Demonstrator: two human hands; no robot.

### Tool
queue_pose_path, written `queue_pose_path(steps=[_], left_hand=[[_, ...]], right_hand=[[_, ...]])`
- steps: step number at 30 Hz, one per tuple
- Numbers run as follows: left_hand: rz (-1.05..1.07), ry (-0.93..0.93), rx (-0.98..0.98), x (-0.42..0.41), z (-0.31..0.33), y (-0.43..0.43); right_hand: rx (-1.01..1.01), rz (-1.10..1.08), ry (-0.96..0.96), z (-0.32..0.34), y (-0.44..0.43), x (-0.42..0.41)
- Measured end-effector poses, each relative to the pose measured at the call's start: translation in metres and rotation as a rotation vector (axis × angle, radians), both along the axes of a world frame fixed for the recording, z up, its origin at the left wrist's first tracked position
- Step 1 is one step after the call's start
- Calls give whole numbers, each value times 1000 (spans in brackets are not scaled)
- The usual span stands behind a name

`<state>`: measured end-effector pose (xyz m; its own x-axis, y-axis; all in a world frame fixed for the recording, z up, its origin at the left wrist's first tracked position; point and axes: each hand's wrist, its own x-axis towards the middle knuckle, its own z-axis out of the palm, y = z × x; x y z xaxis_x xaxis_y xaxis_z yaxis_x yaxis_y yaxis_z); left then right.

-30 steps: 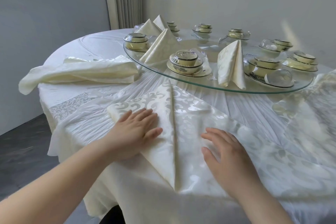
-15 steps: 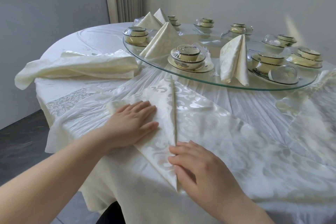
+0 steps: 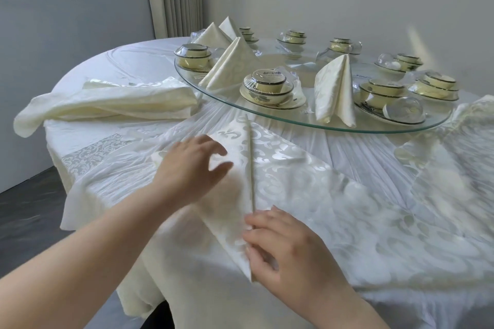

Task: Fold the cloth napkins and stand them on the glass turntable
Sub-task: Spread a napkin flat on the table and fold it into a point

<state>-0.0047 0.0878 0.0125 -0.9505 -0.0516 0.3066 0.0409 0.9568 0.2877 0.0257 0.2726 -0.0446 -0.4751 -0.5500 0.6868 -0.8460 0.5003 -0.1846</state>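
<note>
A cream damask napkin (image 3: 278,165) lies flat on the table in front of me, folded into a long kite shape with a centre seam running toward me. My left hand (image 3: 192,165) is over its left flap, blurred, with fingers spread and relaxed. Near the napkin's near tip, my right hand (image 3: 283,248) rests with bent fingertips touching the seam. Beyond lies the glass turntable (image 3: 307,121). Folded napkins stand on it: one at the front (image 3: 334,88), one left of it (image 3: 230,65), and two at the back left (image 3: 213,36).
Several plastic-wrapped bowl and plate sets (image 3: 268,87) ring the turntable. A loose pile of unfolded napkins (image 3: 115,100) lies on the table at the left. Another patterned cloth (image 3: 454,155) is spread at the right. The table edge is just below my hands.
My right hand moved left from the right flap onto the seam near the napkin's near tip. My left hand, flat on the left flap before, has shifted farther up it.
</note>
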Motion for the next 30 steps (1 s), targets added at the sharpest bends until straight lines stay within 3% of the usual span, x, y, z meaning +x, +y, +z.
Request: queue_pose_path(steps=[3,9,19,27,30], left_hand=[[-103,-53,75,23,-5,31],[26,-37,108,19,-15,50],[25,45,168,19,-19,50],[-238,205,-43,23,-24,46],[-302,249,28,46,-21,47]], right_hand=[[28,-14,-8,0,1,1],[53,-31,-10,1,2,3],[0,-19,-8,2,20,10],[108,-110,-10,6,58,14],[140,-141,-43,7,74,16]])
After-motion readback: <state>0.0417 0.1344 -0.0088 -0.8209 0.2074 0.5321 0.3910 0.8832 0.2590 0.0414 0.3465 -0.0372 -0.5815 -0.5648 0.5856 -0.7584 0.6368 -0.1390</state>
